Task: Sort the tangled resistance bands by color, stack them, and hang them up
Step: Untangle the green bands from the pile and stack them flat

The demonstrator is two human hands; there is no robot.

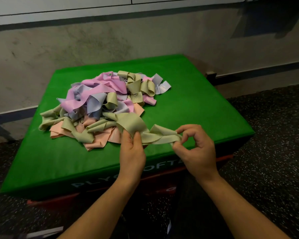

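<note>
Both hands are on one olive-green band (pixel 155 135) at the lower centre of the frame. The left hand (pixel 132 150) pinches it between thumb and fingers where it leaves the heap, while the right hand (pixel 195 149) has its thumb and fingertips curled round the band's twisted far end, just right of centre. The band stretches between the two hands, slightly above the green padded box (pixel 188 100) — its other end trails back into the tangle.

And what a tangle: the pile of bands (pixel 102 104) sits in the middle of the box top, spreading toward the upper centre. Pink bands (pixel 102 87) lie across the top left of the heap, lilac bands (pixel 95 102) weave through the middle and poke out at the upper right, more olive loops curl at the top and along the left edge, and peach bands (pixel 100 138) lie flat underneath at the near side.

The box carries pale lettering on its front face, partly hidden behind the forearms. It stands on a dark speckled floor (pixel 274 152) — a grey concrete wall (pixel 76 49) fills the upper half of the frame.
</note>
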